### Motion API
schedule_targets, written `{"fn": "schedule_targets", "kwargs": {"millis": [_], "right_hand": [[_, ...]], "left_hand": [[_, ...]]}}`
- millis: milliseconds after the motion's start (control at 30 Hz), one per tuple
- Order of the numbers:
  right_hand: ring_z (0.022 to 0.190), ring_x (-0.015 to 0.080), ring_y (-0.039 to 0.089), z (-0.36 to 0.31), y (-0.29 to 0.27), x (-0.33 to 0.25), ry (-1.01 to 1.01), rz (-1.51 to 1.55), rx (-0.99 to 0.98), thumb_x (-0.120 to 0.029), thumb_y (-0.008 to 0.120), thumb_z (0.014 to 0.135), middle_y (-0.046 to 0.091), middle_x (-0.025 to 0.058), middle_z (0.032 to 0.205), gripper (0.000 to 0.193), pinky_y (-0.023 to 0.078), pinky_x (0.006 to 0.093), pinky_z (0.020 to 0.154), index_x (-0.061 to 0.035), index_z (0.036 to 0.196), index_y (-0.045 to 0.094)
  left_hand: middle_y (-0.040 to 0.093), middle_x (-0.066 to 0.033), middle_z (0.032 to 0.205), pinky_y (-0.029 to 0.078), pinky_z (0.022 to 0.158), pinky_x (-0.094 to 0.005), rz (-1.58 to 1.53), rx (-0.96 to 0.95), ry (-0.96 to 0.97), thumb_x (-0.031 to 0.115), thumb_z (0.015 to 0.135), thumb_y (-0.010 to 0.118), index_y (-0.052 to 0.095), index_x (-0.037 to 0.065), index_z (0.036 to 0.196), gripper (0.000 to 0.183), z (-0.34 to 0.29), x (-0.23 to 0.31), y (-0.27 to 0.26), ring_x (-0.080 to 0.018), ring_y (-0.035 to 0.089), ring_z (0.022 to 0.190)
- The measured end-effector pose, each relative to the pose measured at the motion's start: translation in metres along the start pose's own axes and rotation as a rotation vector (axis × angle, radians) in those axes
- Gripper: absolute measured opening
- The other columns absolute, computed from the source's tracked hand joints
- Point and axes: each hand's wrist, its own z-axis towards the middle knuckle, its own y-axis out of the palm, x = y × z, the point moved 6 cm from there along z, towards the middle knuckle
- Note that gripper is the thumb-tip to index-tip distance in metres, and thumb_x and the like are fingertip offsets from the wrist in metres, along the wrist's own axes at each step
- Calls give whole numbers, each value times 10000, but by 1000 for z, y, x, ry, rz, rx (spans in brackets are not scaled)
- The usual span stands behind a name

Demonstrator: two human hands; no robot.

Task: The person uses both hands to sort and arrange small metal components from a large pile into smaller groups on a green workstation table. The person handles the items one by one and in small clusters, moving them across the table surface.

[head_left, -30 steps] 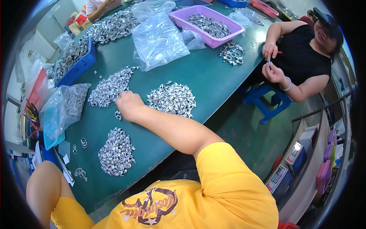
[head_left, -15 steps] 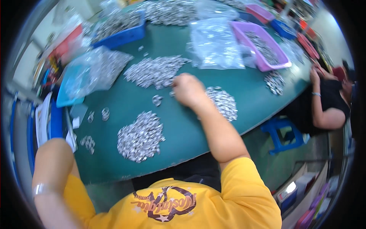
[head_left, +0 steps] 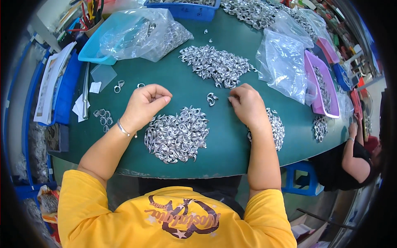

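Observation:
My left hand point(head_left: 144, 106) is over the table, thumb and index fingertips close together; anything between them is too small to make out. Just behind its knuckles lies a silver ring point(head_left: 140, 85), partly covered by the hand. My right hand point(head_left: 248, 105) is closed in a pinch, and what its fingertips hold is unclear. A few curved silver metal pieces point(head_left: 211, 99) lie to its left. Beyond is a heap of similar pieces point(head_left: 215, 66). A larger heap point(head_left: 178, 134) sits nearer me, between my forearms. Another pile point(head_left: 276, 128) is partly hidden by my right forearm.
Rings point(head_left: 104, 119) lie at the left of the green table point(head_left: 136, 165). Behind them are a light-blue tray point(head_left: 91, 51) and a filled plastic bag point(head_left: 153, 35). At right are a clear bag point(head_left: 285, 66), a purple tray point(head_left: 311, 78) and a seated person point(head_left: 355, 163).
My left hand has come from the lower left up over the table. The right hand has drawn away from the far heap's edge. The whole view has shifted.

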Motion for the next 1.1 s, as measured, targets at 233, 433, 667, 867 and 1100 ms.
{"fn": "schedule_targets", "kwargs": {"millis": [233, 433, 667, 867, 1100], "right_hand": [[790, 335, 637, -1, 2, 3, 68, 77, -69, -27, 666, 775, 638, 151, 855, 62, 508, 405, 733, -13, 830, 690], [725, 298, 642, 3, 13, -7, 1, -49, -72, -51, 690, 781, 637, 140, 820, 111, 510, 376, 680, -6, 882, 697], [742, 277, 652, 4, 16, -6, 125, 73, -112, 6, 646, 793, 656, 140, 860, 115, 510, 333, 690, 3, 899, 691], [754, 295, 636, 0, 7, -15, -229, 116, -135, 70, 642, 775, 643, 136, 859, 156, 513, 356, 689, 8, 910, 687], [706, 261, 644, 0, 0, -5, -5, 75, -113, 14, 687, 777, 643, 132, 827, 103, 510, 338, 635, 10, 880, 683]], "left_hand": [[625, -5, 703, 450, 571, -221, 404, 64, 57, 85, 831, 664, 678, 2, 894, 105, 12, -19, -11, -48, 534, 613], [603, -12, 702, 446, 575, -223, 490, 20, 64, 71, 834, 659, 667, -1, 877, 84, 9, -18, -8, -58, 543, 628], [611, -47, 704, 457, 577, -252, 506, 32, 91, 68, 821, 657, 666, 1, 871, 84, 8, -17, -9, -96, 559, 614], [618, -63, 705, 472, 585, -273, 547, 40, 123, 72, 811, 660, 669, 12, 860, 78, 9, -16, -7, -127, 578, 607], [624, -64, 714, 473, 586, -275, 546, 48, 118, 77, 815, 661, 665, 14, 856, 75, 9, -16, -8, -133, 585, 612]]}}
